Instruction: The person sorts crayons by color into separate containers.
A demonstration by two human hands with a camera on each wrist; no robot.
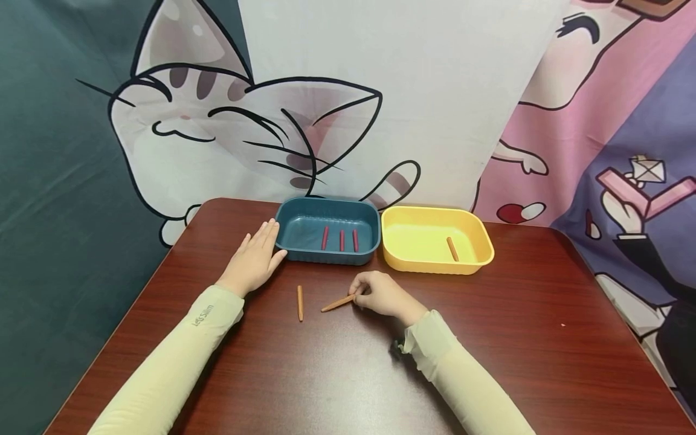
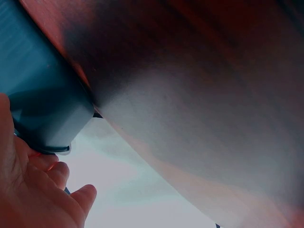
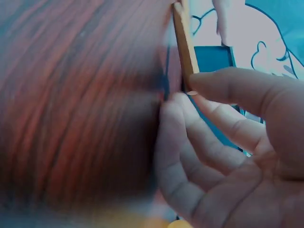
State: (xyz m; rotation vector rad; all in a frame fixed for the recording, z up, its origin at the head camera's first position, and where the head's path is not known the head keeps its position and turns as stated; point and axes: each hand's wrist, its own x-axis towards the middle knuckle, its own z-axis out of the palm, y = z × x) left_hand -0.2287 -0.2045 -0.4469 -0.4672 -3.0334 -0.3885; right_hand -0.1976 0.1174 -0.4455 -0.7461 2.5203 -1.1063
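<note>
My right hand (image 1: 385,296) pinches one end of an orange crayon-like stick (image 1: 338,303) between thumb and fingertips, just above the table. In the right wrist view the stick (image 3: 185,45) shows flat sides and slants up from the thumb tip. Left of it, a second orange stick (image 1: 300,304) lies on the wood. With fingers straight, my left hand (image 1: 251,261) rests against the left side of a blue bin (image 1: 328,256). Three dark red sticks (image 1: 342,240) lie in that bin. A yellow bin (image 1: 429,264) holds one orange stick (image 1: 452,249).
Both bins stand side by side near the back edge of the brown wooden table (image 1: 337,374). Behind it hangs a cloth with a cartoon cat (image 1: 185,145). A tiny pale speck (image 1: 563,325) lies on the table at the right.
</note>
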